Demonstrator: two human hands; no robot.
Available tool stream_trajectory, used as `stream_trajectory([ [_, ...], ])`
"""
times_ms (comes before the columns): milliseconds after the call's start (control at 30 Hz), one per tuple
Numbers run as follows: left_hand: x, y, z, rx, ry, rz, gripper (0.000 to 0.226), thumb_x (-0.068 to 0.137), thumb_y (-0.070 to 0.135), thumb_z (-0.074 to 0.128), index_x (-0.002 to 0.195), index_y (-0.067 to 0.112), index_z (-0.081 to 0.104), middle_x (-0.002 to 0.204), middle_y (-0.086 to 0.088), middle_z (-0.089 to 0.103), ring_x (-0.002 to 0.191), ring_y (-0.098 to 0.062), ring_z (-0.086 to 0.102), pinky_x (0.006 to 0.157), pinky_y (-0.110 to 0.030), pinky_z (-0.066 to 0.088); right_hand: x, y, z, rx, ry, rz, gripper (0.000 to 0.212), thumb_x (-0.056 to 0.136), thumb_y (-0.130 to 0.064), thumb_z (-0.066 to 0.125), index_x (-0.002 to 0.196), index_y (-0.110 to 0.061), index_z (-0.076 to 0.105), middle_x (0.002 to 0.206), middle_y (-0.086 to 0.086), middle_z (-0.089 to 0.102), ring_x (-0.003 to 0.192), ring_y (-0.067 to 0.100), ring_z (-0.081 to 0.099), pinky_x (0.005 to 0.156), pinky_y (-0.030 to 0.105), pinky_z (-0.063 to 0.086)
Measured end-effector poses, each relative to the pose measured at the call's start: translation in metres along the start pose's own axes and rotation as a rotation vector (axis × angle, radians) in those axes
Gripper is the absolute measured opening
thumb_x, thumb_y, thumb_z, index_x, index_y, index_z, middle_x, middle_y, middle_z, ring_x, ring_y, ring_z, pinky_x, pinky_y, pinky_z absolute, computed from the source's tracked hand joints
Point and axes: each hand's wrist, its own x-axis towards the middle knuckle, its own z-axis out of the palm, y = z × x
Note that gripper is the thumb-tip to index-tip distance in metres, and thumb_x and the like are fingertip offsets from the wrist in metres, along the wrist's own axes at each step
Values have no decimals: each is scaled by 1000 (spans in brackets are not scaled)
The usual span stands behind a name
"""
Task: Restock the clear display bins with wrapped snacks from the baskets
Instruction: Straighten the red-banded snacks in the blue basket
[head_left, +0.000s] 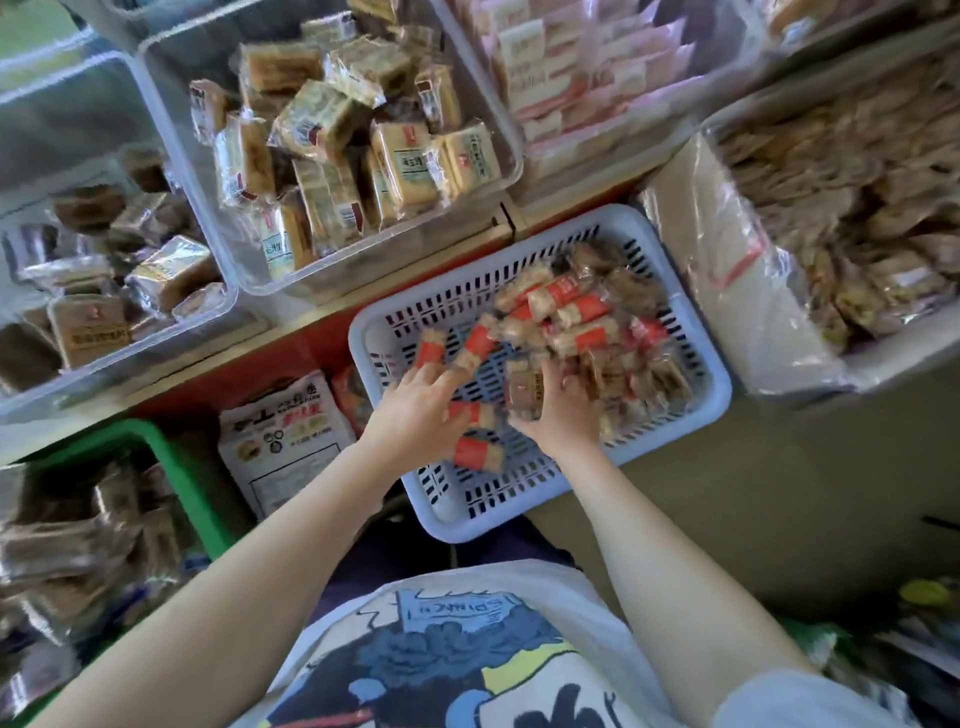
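Note:
A pale blue slotted basket (691, 332) sits in front of me, holding several wrapped snacks: puffed-rice rolls with red bands (566, 306) and brown bars. My left hand (415, 413) reaches into the basket, its fingers curled over red-banded rolls (475, 415). My right hand (558, 410) grips a brown wrapped bar (524, 387) beside it. Above the basket stands a clear display bin (483, 111) partly filled with tan wrapped cakes.
Another clear bin (197, 291) of dark wrapped cakes is at the left, and one with pink packets (582, 67) at the top right. A bag-lined box (701, 234) of brown snacks stands right. A green basket (171, 452) and a printed sack (280, 441) lie lower left.

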Motion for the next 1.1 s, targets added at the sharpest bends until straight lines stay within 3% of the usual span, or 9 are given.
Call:
stream_trajectory([
  [133,5,-6,2,-13,3,-5,49,99,35,48,147,27,37,144,-6,41,133,-29,39,106,-44,37,15,-12,3,109,18,12,72,95,-13,61,153,-29,21,147,12,41,105,29,59,67,38,52],
  [200,5,-12,5,-10,16,3,51,98,33,51,146,25,38,142,-8,43,130,-32,41,103,-46,40,15,-19,-5,197,14,-25,62,92,-18,67,145,-23,35,136,6,52,102,25,62,73,38,53],
  [333,2,-20,-1,-6,148,38,64,91,26,61,149,19,35,148,-6,39,126,-35,44,94,-46,46,-7,-43,-42,272,26,-197,75,87,-29,76,149,-23,36,143,1,49,125,23,53,96,39,51],
  [533,-19,-38,-52,-24,439,103,67,81,31,75,140,13,48,134,-6,57,123,-30,50,95,-51,49,-47,-111,-107,306,121,-588,62,84,-17,77,137,-26,47,128,-2,55,115,20,55,87,36,47],
  [667,-54,-62,-89,-99,734,-42,64,82,38,73,137,11,51,125,-7,63,117,-25,53,95,-40,48,-57,-162,-132,285,273,-771,84,85,-8,72,152,-33,28,140,0,48,128,20,42,103,34,38],
  [833,-81,-102,-115,-297,1019,-247,69,90,33,67,148,26,32,129,-13,57,112,-29,56,74,-36,48,-41,-209,-130,84,494,-808,72,94,-27,61,155,-25,23,155,3,35,145,24,29,119,49,25],
  [900,-81,-123,-126,-269,1025,-336,64,95,32,61,150,32,29,128,-16,50,109,-34,54,69,-39,50,-35,-218,-118,-65,458,-759,70,94,-30,58,155,-22,24,159,7,29,149,27,22,122,50,17],
  [967,-77,-141,-132,-263,932,-490,58,98,32,53,151,35,29,137,-18,40,119,-38,47,77,-44,49,-32,-218,-108,-165,469,-736,67,95,-29,57,155,-21,27,162,10,21,151,29,15,123,49,7],
  [1100,-73,-156,-135,-33,492,-612,63,95,57,42,151,30,31,157,-16,25,141,-36,29,108,-51,32,-34,-207,-103,-173,484,-797,64,95,-20,55,154,-22,30,165,9,16,153,27,9,123,44,-2],
])
